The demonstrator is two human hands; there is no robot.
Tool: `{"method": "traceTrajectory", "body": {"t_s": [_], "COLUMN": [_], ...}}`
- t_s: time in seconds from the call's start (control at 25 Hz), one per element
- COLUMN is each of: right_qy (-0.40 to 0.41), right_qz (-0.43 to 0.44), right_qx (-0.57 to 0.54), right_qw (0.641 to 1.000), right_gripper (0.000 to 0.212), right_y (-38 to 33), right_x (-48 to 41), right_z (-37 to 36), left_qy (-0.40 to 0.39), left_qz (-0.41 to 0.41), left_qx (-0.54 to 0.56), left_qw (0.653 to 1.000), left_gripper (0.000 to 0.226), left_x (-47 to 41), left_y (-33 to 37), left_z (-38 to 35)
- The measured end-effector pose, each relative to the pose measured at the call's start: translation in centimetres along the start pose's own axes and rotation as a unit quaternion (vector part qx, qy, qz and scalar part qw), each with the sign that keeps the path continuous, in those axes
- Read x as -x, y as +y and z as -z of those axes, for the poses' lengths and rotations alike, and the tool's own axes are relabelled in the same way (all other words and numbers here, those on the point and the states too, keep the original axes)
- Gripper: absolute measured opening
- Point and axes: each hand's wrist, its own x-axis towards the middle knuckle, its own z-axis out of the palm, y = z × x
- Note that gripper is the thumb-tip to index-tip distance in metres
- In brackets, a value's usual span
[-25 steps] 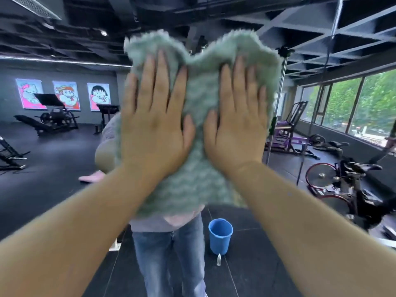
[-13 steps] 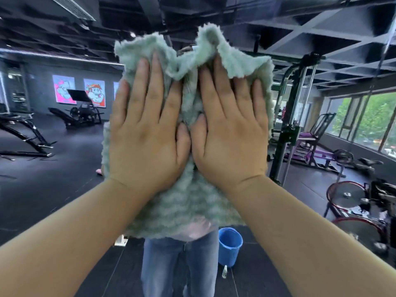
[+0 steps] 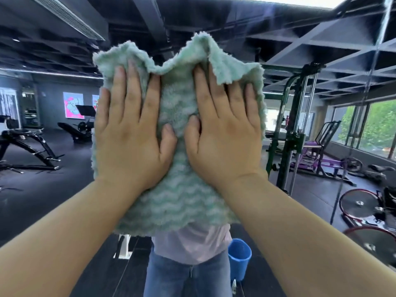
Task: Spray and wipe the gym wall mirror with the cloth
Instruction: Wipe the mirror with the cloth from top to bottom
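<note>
**Step in hand:** wiping. Neither hand holds a spray bottle, so spraying is judged done for this patch.

**Cloth (image 3: 182,206), one:** pale green and fluffy, spread against the mirror (image 3: 53,189). Its top edge is ruffled and partly flopped forward.

**Hands, two:** the left hand (image 3: 130,133) lies flat on the cloth's left half and the right hand (image 3: 225,133) on its right half. The fingers (image 3: 116,93) are straight and slightly spread. They press the cloth and grip nothing. The thumbs nearly meet at the cloth's centre.

**Mirror, one:** shows on every side of the cloth, reflecting the gym.

**Bucket (image 3: 240,258), one:** blue, seen in reflection below the cloth and to its right. A small pale item sits just below it, too small to identify.

**Next move, as judged:** slide the cloth onto glass beside it with even pressure from both palms. Flatten the loose top edge so it does not bunch.
</note>
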Motion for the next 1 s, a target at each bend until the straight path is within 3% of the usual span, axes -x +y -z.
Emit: {"method": "traceTrajectory", "body": {"t_s": [0.12, 0.28, 0.44, 0.56, 0.76, 0.92, 1.0], "right_qy": [-0.023, -0.045, -0.021, 0.023, 0.009, -0.026, -0.037], "right_qz": [0.007, 0.044, 0.096, 0.080, 0.116, 0.016, 0.006], "right_qx": [0.014, -0.015, -0.041, -0.052, 0.053, 0.086, 0.079], "right_qw": [1.000, 0.998, 0.994, 0.995, 0.992, 0.996, 0.996], "right_gripper": [0.064, 0.064, 0.052, 0.050, 0.066, 0.073, 0.072], "right_y": [-1.0, -1.4, 1.9, 3.4, 4.8, 6.4, 6.7], "right_x": [6.0, 11.2, 9.3, 12.4, 14.3, 9.2, 8.0], "right_z": [-0.4, -0.7, 0.3, 0.0, 0.4, 1.1, 1.5], "left_qy": [-0.018, -0.047, -0.003, 0.055, 0.060, 0.016, 0.011], "left_qz": [0.023, -0.050, -0.091, -0.135, -0.171, -0.105, -0.095], "left_qx": [0.004, -0.019, 0.070, 0.132, 0.043, 0.028, 0.022], "left_qw": [1.000, 0.997, 0.993, 0.980, 0.982, 0.994, 0.995], "left_gripper": [0.068, 0.061, 0.048, 0.038, 0.059, 0.067, 0.068], "left_x": [5.9, 14.2, 10.3, 12.3, 15.0, 9.4, 7.7], "left_y": [0.0, 1.2, 2.5, 4.3, 6.0, 6.8, 7.1], "left_z": [-0.3, -0.6, -0.6, -1.6, -2.7, -2.2, -2.2]}}
